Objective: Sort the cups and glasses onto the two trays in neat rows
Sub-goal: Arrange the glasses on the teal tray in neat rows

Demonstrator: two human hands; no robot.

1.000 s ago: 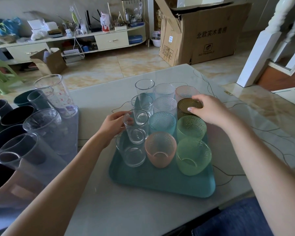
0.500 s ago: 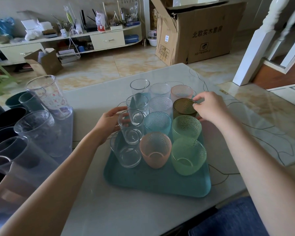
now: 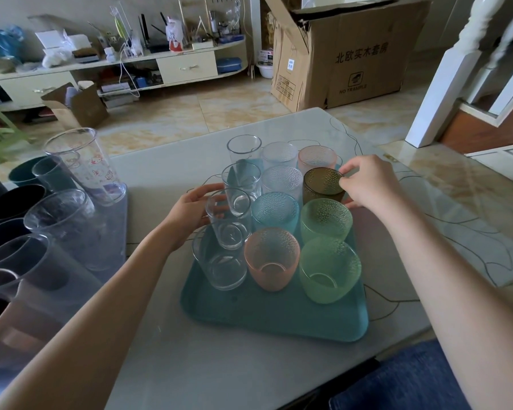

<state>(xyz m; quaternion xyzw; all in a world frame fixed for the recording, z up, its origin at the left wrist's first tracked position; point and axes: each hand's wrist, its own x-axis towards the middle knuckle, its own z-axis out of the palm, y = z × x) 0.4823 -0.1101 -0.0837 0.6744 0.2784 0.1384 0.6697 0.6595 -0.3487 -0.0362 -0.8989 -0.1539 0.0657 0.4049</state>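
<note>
A teal tray [image 3: 267, 318] on the table carries several glasses in three rows: clear ones on the left, textured pale, blue and pink ones in the middle, pink, brown and green ones on the right. My left hand [image 3: 190, 211] curls round a clear glass [image 3: 230, 218], second from the front of the left row. My right hand [image 3: 370, 184] pinches the rim of the brown glass [image 3: 322, 186]. At the far left a second, bluish tray [image 3: 117, 232] carries tall cups, dark and clear.
The grey table [image 3: 219, 365] ends near the tray's front edge, by my blue-trousered knee. A large cardboard box [image 3: 353, 51] stands on the floor behind the table. A white stair post [image 3: 453, 72] rises at right. A cluttered low shelf runs along the back wall.
My right hand has lifted from over the brown glass to pinch its far rim. My left hand stays on the clear glass. The view shifted slightly.
</note>
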